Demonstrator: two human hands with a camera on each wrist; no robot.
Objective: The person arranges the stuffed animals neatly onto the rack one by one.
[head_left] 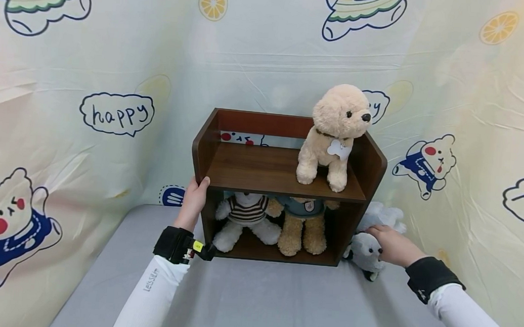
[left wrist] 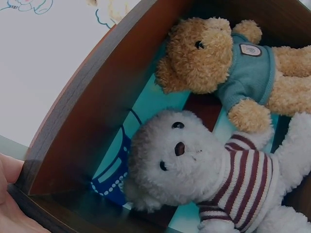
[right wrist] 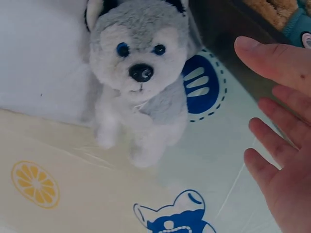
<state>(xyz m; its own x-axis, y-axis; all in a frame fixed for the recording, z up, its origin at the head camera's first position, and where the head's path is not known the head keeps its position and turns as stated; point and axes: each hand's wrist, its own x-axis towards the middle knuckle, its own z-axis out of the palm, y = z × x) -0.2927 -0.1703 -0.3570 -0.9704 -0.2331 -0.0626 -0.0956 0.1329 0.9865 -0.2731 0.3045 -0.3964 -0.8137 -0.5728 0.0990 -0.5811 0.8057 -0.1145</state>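
Note:
A brown two-tier wooden shelf (head_left: pixel 284 171) stands on the grey-covered surface. At its left side, my left hand (head_left: pixel 192 201) holds the side panel, with the thumb at the front edge and the other fingers largely hidden. On the right, a grey-and-white husky plush (right wrist: pixel 141 73) lies beside the shelf, its head toward me. My right hand (head_left: pixel 393 245) is over the husky in the head view; in the right wrist view its fingers (right wrist: pixel 272 133) are spread and apart from the toy.
A cream plush dog (head_left: pixel 338 118) sits on the upper tier, at the right. Below are a white bear (left wrist: pixel 175 155) in a striped shirt and a tan bear (left wrist: pixel 204 58) in a teal shirt. A printed curtain (head_left: pixel 270 47) hangs close behind the shelf.

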